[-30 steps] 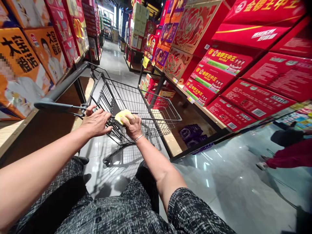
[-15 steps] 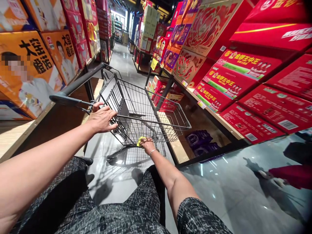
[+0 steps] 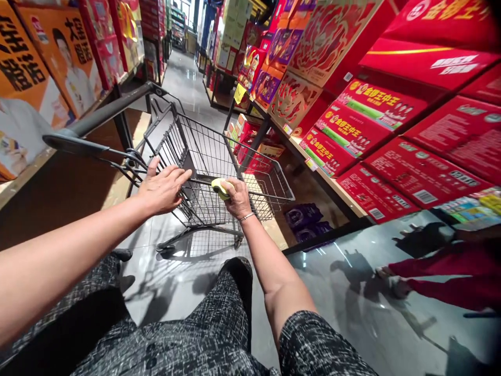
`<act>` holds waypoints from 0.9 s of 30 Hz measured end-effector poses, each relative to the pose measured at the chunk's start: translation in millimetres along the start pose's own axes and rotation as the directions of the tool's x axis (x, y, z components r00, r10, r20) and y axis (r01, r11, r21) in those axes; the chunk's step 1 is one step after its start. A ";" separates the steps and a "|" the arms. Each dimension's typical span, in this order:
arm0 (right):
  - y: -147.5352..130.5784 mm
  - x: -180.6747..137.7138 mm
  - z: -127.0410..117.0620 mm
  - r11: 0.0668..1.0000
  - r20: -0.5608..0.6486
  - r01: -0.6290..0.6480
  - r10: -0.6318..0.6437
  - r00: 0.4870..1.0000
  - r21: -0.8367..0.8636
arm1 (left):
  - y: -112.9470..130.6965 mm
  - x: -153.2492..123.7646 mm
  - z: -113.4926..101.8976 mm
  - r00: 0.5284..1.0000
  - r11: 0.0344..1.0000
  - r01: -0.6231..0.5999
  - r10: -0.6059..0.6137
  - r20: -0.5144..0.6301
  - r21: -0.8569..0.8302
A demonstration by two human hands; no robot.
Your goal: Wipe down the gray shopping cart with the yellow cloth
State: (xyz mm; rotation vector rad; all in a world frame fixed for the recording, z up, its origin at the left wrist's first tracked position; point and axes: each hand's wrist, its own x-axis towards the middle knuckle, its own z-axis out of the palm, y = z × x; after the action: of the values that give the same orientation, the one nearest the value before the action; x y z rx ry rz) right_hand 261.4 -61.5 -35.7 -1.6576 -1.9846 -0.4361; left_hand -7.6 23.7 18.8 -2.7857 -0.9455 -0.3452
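A dark wire shopping cart (image 3: pixel 189 166) stands tilted in my view, its basket holding nothing that I can see. My left hand (image 3: pixel 163 189) rests on the near corner of the basket, fingers stretched out and thumb raised. In my right hand (image 3: pixel 237 198) is a yellow cloth (image 3: pixel 219 189), bunched and pressed round the basket's near top rail. The cart's thick handle (image 3: pixel 105 116) extends to the left of my left hand, untouched. Part of the cloth is hidden under my right fingers.
Shelves with red boxes (image 3: pixel 378 180) line the right side, and orange cartons (image 3: pixel 64 62) stand at the left. Purple packs (image 3: pixel 307 222) sit on the low right shelf. At the right, a person in dark red trousers (image 3: pixel 446 282) stands on the shiny floor (image 3: pixel 336 313).
My right hand has moved up with the cloth, from low on the basket to its top rail. My left hand stays at the near corner. The view has shifted slightly.
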 end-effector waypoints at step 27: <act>89.9 -30.1 4.5 0.709 -0.165 -0.696 0.677 0.717 -0.114 | -54.2 100.8 36.0 0.941 0.934 0.298 -0.252 0.228 -0.198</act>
State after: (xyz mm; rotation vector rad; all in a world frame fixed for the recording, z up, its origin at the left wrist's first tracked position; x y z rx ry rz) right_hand 351.9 -65.2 -63.7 -2.2680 -1.1221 -0.3962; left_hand 42.5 132.7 17.2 -2.9367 -1.4404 -0.2287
